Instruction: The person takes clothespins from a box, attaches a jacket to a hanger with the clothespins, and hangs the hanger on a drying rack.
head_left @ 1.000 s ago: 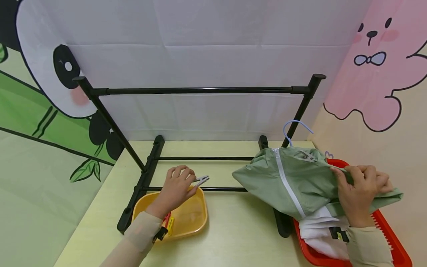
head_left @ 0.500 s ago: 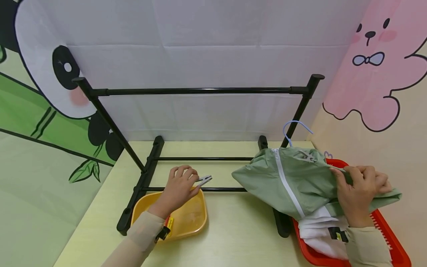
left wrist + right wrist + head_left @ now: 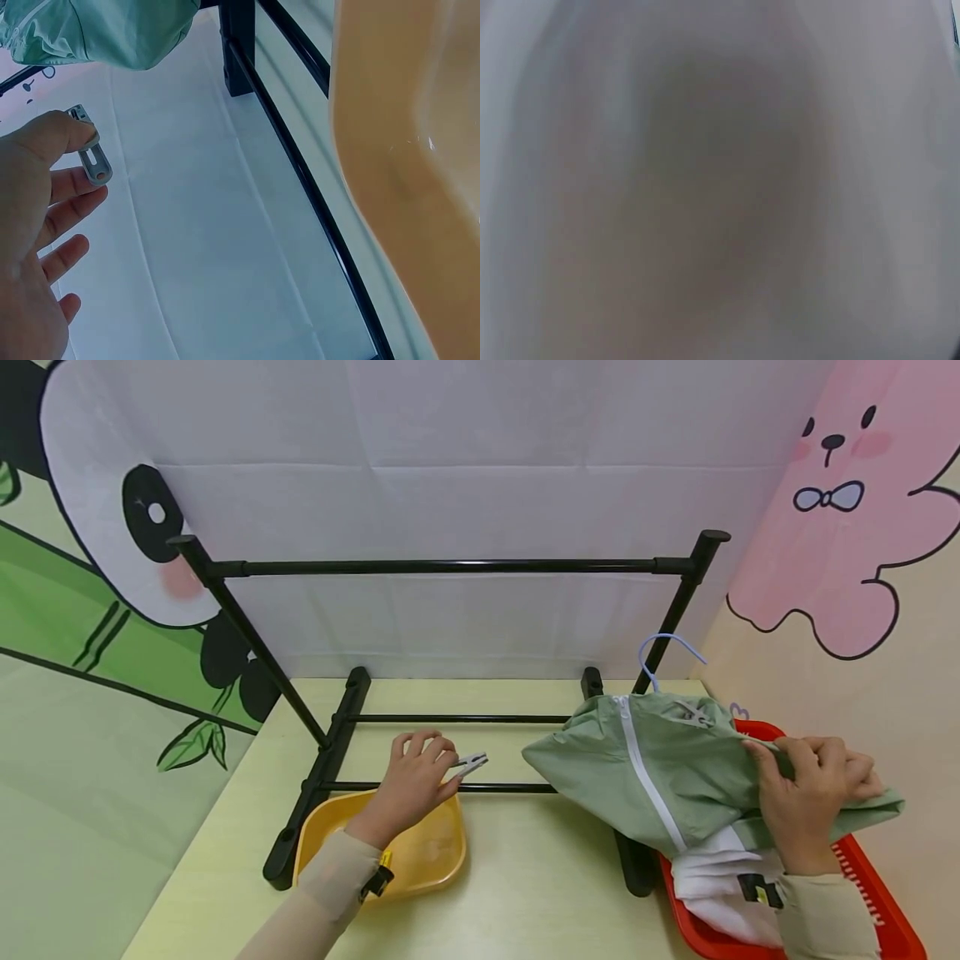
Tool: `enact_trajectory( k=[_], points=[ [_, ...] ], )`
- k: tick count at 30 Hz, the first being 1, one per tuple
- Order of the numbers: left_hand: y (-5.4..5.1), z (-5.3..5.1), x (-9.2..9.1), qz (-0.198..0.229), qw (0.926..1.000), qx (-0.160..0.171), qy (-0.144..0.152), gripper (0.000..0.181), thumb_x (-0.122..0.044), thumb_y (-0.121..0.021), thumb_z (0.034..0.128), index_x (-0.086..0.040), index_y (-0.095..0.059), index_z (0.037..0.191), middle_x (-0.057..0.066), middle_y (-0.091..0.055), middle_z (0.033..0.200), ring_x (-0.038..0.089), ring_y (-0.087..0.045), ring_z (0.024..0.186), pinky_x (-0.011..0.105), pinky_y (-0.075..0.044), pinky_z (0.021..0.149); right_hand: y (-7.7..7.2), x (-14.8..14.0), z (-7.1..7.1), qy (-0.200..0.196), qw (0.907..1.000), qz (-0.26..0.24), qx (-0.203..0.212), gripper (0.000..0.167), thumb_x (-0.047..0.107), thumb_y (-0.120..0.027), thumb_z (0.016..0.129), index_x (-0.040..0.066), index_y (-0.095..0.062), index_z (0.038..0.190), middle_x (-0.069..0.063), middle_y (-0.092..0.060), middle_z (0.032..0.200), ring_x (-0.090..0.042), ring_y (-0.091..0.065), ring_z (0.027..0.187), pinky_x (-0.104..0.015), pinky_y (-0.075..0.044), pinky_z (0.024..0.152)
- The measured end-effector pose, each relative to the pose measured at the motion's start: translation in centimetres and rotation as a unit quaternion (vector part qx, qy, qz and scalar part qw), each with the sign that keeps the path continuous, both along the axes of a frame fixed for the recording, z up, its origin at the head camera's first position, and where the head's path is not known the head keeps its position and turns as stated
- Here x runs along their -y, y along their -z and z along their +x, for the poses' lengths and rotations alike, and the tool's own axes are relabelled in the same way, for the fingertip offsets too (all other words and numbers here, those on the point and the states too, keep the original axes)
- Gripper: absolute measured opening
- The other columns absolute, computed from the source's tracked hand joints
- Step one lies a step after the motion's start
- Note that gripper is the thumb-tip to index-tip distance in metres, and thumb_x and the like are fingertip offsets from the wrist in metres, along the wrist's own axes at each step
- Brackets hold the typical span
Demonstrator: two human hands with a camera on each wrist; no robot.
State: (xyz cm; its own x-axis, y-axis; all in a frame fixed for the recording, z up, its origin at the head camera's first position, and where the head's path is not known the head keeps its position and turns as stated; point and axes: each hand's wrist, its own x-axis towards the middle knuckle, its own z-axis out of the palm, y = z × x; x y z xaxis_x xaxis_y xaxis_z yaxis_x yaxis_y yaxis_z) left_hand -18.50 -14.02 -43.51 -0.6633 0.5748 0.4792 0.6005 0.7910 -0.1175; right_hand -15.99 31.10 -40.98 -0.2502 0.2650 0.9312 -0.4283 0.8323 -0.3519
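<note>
My left hand (image 3: pixel 416 781) pinches a grey clothespin (image 3: pixel 471 764) between thumb and forefinger, above the yellow basin (image 3: pixel 431 852). In the left wrist view the clothespin (image 3: pixel 94 154) sits at the fingertips, the other fingers loosely bent. At the right, my right hand (image 3: pixel 813 793) grips the edge of a green zippered jacket (image 3: pixel 600 760), thumb on top. A blue hanger's hook (image 3: pixel 667 637) sticks up from the jacket. Another grey clothespin (image 3: pixel 693 712) lies at the jacket's upper part. The right wrist view is blurred by close cloth.
A black rack (image 3: pixel 450 567) stands at the middle of the table (image 3: pixel 525 877), its lower bars behind the basin. Under the jacket is a red basket (image 3: pixel 892 910) with white cloth (image 3: pixel 727 893) in it. A printed curtain (image 3: pixel 465 510) hangs behind.
My left hand has moved slightly to the right with the clothespin, while the right hand and the jacket stay in place.
</note>
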Motion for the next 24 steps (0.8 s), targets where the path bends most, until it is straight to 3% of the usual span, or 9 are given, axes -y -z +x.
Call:
enact_trajectory(
  k=[11,24],
  points=[
    [-0.3,-0.2,-0.3,0.005,0.9998,-0.017,0.007,0.020,-0.027,-0.078,0.0857,-0.014,-0.066,0.095,0.002,-0.060,0.105,0.029,-0.049,0.112,0.053,-0.035,0.091,0.2,-0.4,0.0,-0.003,0.9999,-0.001,0.015,0.073,0.059,-0.063,0.088,-0.013,-0.057,0.079,-0.031,-0.045,0.086,-0.006,-0.023,0.102,-0.047,-0.004,0.093],
    [-0.5,-0.4,-1.2,0.013,0.9994,-0.029,0.014,0.020,-0.027,-0.078,0.0855,-0.015,-0.065,0.096,0.001,-0.060,0.106,0.029,-0.049,0.112,0.052,-0.035,0.089,-0.4,0.3,0.4,-0.009,1.0000,0.001,0.003,0.072,0.058,-0.062,0.090,-0.012,-0.055,0.077,-0.032,-0.043,0.084,-0.007,-0.023,0.101,-0.047,-0.003,0.093]
  ],
)
